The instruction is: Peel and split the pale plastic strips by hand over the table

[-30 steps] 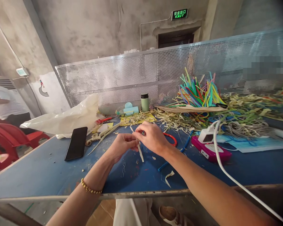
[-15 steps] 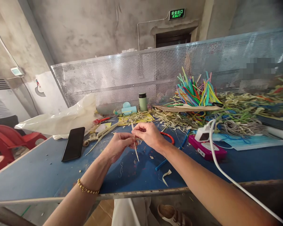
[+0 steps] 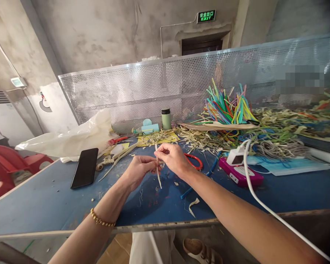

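A thin pale fibre strip (image 3: 159,179) hangs between my two hands above the blue table (image 3: 99,209), its lower end pointing down toward the surface. My left hand (image 3: 140,169) is closed, with thumb and fingertips pinching the strip. From the other side, my right hand (image 3: 172,157) pinches it a little higher, fingertips nearly touching the left ones. The strip's upper end shows just above the right fingertips. Some of what lies between the fingers is hidden. Close behind the right wrist are red-handled scissors (image 3: 194,162), partly covered.
A black phone (image 3: 84,168) and a plastic bag (image 3: 79,137) lie left. Behind stand a green bottle (image 3: 166,119) and colourful pipe cleaners (image 3: 228,106) amid dried husk strips (image 3: 209,141). At right sits a purple power strip (image 3: 243,172) with a white cable (image 3: 260,205) crossing the table edge.
The hands stay almost in place, both still pinching the strip. Its upper part has shifted slightly to the right and stands straighter. The whole view has moved a little.
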Available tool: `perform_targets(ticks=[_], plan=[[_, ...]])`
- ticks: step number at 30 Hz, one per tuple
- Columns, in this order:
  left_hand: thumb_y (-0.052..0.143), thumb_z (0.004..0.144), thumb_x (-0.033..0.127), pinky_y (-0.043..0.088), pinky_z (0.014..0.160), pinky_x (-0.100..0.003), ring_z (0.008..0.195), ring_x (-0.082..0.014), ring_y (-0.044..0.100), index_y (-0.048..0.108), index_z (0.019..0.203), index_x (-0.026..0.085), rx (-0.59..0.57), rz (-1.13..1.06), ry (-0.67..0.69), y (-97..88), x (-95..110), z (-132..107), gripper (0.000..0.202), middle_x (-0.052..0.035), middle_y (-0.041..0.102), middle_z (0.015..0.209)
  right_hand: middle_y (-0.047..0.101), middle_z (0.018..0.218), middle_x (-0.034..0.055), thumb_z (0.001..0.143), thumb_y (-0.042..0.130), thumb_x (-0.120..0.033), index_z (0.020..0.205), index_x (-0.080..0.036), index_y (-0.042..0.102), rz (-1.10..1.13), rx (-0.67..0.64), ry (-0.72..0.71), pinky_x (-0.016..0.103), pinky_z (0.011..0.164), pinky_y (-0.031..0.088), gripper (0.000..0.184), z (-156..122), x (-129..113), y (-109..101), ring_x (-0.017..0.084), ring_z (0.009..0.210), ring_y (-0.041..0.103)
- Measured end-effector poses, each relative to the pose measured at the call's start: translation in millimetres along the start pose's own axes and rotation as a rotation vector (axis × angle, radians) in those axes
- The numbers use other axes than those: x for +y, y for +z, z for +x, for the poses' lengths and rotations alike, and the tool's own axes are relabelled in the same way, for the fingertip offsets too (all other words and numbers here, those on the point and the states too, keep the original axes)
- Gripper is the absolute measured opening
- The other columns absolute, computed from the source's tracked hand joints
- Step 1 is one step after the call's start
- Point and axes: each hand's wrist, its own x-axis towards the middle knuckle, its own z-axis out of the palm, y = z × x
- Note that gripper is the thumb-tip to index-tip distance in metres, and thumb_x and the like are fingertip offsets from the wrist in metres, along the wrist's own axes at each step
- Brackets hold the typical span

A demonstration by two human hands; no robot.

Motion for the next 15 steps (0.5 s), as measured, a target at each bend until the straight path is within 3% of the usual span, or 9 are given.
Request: perform_targets(ticks=[4,10,15], plan=[[0.077,0.068,0.026,0.04,0.061,-0.027,0.059,-0.0116,0.054,0.075,0.066,0.009,-0.008,-0.019,-0.015,-1.4,0.1,-0.9,0.017,-0.0077,0.069,0.066,0.063,0.062,0.0015,0.074,0.064,-0.026,0.066,-0.016,0.063,0.037,0.004,0.05,0.024,0.056,0.043,0.013,0.8,1.7,1.4,0.014,0.059,0.056],[0.072,0.076,0.042,0.047,0.068,-0.031,0.066,-0.018,0.064,0.075,0.075,0.009,-0.081,-0.177,-0.075,-5.8,3.6,-1.1,0.033,-0.0116,0.071,0.073,0.06,0.06,-0.0015,0.069,0.071,-0.032,0.068,-0.016,0.062,0.318,-0.069,0.164,0.025,0.055,0.046,0.019,-0.2,-1.5,1.8,0.012,0.054,0.054],[0.076,0.073,0.042,0.045,0.062,-0.029,0.058,-0.0154,0.062,0.073,0.068,0.009,-0.058,-0.117,-0.075,-5.2,3.6,-0.3,0.033,-0.01,0.07,0.067,0.06,0.06,-0.001,0.069,0.07,-0.031,0.067,-0.015,0.062,0.3,-0.065,0.165,0.025,0.055,0.044,0.017,-1.2,-2.7,2.0,0.011,0.055,0.053]])
